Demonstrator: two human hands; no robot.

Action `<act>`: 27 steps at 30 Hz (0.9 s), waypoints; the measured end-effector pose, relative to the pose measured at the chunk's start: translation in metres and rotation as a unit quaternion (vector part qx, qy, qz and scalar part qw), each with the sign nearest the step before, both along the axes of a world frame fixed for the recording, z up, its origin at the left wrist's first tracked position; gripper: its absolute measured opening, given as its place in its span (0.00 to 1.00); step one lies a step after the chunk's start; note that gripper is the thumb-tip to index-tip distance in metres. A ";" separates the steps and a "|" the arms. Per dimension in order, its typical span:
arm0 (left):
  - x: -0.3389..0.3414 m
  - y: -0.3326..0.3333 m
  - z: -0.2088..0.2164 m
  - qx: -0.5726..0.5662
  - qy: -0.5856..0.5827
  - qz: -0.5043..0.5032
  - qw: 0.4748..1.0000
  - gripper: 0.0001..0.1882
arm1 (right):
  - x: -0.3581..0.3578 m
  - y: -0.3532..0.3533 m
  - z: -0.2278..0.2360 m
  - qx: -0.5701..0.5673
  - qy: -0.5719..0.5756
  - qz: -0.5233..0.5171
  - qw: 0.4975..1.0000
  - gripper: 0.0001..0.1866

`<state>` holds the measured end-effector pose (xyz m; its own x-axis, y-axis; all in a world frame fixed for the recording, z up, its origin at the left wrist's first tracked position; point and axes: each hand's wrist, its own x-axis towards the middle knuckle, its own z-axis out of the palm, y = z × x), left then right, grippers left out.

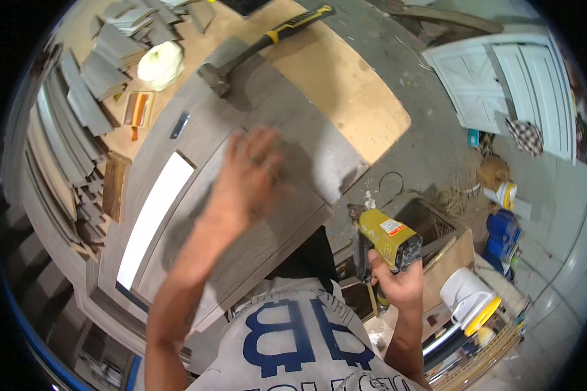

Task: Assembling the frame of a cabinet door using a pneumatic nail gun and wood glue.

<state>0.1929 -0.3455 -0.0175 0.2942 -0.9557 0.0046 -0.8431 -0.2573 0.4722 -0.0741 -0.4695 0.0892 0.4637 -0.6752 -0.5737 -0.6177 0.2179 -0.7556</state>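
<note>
My right hand [398,283] is closed around the handle of a yellow and black nail gun [388,231], held out past the near right edge of the work surface. The gun's nose points up and left. Over a grey wood-grain panel [235,241], my left hand [251,173] has its fingers spread and holds nothing. Its fingers are blurred, and I cannot tell whether they touch the panel. A white strip [153,218] lies along the panel's left side. Beyond the left hand, a sledgehammer [261,49] with a black and yellow handle rests on the grey boards.
Cut grey planks [68,140] are piled along the left. Near them lie a pale rounded bundle [161,65] and a small dark metal plate [180,125]. On the floor at right stand a white bucket [460,296], a blue machine [502,231] and white cabinet doors [502,85].
</note>
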 end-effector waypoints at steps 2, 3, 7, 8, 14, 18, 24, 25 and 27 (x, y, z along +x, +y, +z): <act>-0.034 -0.003 -0.012 -0.038 0.015 -0.037 0.998 0.34 | -0.004 0.016 -0.005 -0.004 -0.006 -0.013 1.000 0.12; -0.047 -0.004 -0.017 -0.024 0.056 -0.057 0.997 0.38 | -0.006 0.023 -0.007 0.002 -0.011 -0.014 1.000 0.12; -0.058 0.000 -0.017 -0.001 0.098 -0.057 0.994 0.45 | -0.007 0.035 -0.011 -0.020 0.089 0.025 0.996 0.12; -0.059 0.006 -0.020 -0.027 0.083 -0.049 0.995 0.44 | -0.001 0.036 -0.006 0.003 0.120 0.024 0.993 0.12; -0.060 0.006 -0.027 -0.024 0.060 -0.047 0.997 0.43 | 0.003 0.041 -0.013 -0.035 0.088 0.034 0.995 0.14; -0.061 0.006 -0.030 -0.036 0.054 -0.043 0.997 0.44 | 0.004 0.041 -0.012 -0.019 0.108 0.057 0.992 0.14; -0.064 0.005 -0.035 -0.046 0.038 -0.031 0.998 0.47 | 0.004 0.040 -0.017 -0.006 0.082 0.017 0.996 0.12; -0.064 0.005 -0.036 -0.049 0.038 -0.033 0.998 0.46 | 0.004 0.040 -0.018 -0.004 0.083 0.018 0.996 0.12; -0.064 0.005 -0.036 -0.049 0.040 -0.033 0.997 0.46 | 0.002 0.040 -0.017 -0.013 0.089 0.022 0.996 0.12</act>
